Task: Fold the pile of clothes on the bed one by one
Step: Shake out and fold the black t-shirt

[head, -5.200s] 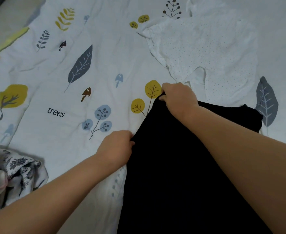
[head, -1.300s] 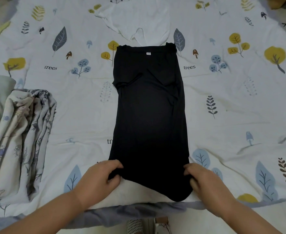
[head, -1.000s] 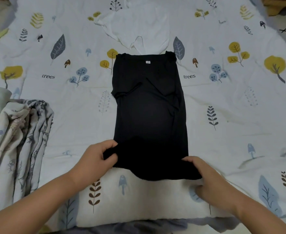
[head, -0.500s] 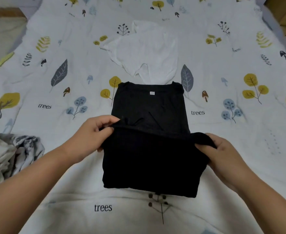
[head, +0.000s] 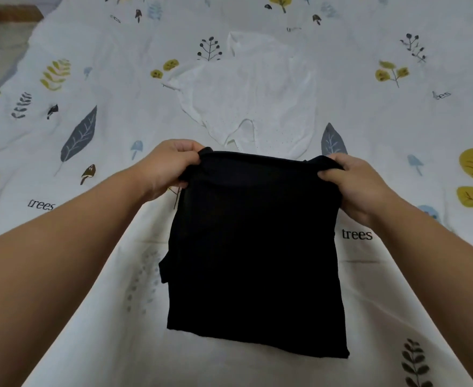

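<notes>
Left hand (head: 165, 166) and right hand (head: 352, 182) each pinch a far corner of the folded black shirt (head: 254, 255). Risk: uneven release skews edges, loosening tucked sleeves.

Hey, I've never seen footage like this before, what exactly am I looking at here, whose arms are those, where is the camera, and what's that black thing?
There is no machine here. A person wears one wide-angle camera on the head, looking forward and down, so the two bare arms reaching in from the bottom are that person's own. The surface is a bed covered by a white sheet printed with leaves, mushrooms and the word "trees". The left hand and the right hand each pinch a far corner of a black garment, which is doubled over into a rough rectangle whose near part rests on the sheet. Beyond it lies a white garment, spread out and not folded. The job is folding clothes one at a time; the black piece is the one in hand.
</notes>
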A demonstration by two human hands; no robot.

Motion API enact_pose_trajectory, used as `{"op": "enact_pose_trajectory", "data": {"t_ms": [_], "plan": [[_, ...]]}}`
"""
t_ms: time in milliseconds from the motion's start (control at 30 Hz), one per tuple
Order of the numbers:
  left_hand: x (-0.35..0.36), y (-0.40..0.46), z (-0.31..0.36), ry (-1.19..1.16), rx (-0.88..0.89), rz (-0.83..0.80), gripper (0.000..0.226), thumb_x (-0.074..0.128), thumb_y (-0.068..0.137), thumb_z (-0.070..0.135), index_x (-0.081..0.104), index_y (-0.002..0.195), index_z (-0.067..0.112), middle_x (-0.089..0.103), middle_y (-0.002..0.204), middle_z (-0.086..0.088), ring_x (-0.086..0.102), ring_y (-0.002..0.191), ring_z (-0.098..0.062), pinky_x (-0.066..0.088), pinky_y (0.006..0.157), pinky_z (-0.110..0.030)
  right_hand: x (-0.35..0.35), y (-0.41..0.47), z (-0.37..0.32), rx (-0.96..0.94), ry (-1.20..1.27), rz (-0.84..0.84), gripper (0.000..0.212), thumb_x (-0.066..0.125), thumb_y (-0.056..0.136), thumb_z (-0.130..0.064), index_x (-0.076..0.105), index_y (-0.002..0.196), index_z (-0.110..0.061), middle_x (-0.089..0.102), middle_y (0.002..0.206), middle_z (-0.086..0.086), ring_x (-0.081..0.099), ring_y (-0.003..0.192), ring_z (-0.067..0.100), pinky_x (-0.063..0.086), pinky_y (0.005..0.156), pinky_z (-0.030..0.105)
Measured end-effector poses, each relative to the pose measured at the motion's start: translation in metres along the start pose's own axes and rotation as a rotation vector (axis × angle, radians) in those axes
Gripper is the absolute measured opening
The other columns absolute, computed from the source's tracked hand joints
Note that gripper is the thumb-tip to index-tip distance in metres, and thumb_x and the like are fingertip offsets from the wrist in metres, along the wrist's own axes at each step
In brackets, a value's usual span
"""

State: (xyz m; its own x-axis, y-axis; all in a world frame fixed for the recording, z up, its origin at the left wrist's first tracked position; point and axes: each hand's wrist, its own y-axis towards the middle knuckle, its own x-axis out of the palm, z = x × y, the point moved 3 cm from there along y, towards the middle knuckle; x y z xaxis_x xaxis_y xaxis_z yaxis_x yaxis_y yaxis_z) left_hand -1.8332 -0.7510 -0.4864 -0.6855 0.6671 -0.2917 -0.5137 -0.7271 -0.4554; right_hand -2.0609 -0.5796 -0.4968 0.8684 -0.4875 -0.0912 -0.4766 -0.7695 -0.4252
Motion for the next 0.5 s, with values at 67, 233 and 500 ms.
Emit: {"op": "enact_pose_trajectory", "data": {"t_ms": [67,233,500], "plan": [[0.002,0.017,-0.009,0.061,0.001,0.063,0.031,0.047,0.087,0.001,0.066,0.074,0.023,0.061,0.064,0.004,0.055,0.059,-0.011,0.046,0.059,-0.025,0.000,0.021,0.009,-0.014,-0.145,0.098,0.020,0.052,0.087,0.003,0.062,0.085,-0.014,0.062,0.088,0.010,0.061,0.085,0.025,0.051,0.076,0.035],[0.010,0.043,-0.023,0.287,0.048,0.177,0.016,0.053,0.090,0.008,0.066,0.098,0.015,0.067,0.097,-0.006,0.063,0.080,-0.015,0.049,0.066,-0.020,0.001,0.046,0.021,-0.085,-0.380,0.354,0.029,0.064,0.084,-0.010,0.055,0.111,-0.011,0.059,0.110,0.009,0.057,0.104,0.025,0.047,0.095,0.037],[0.074,-0.004,-0.022,0.999,0.724,0.390,0.061,0.037,0.088,0.036,0.031,0.144,0.012,0.026,0.152,-0.017,0.024,0.139,-0.035,0.014,0.111,-0.048,0.048,-0.001,0.013,-0.635,-0.962,0.448,0.063,0.048,0.085,-0.027,0.032,0.142,-0.005,0.026,0.150,0.021,0.022,0.140,0.033,0.017,0.113,0.044]]}}
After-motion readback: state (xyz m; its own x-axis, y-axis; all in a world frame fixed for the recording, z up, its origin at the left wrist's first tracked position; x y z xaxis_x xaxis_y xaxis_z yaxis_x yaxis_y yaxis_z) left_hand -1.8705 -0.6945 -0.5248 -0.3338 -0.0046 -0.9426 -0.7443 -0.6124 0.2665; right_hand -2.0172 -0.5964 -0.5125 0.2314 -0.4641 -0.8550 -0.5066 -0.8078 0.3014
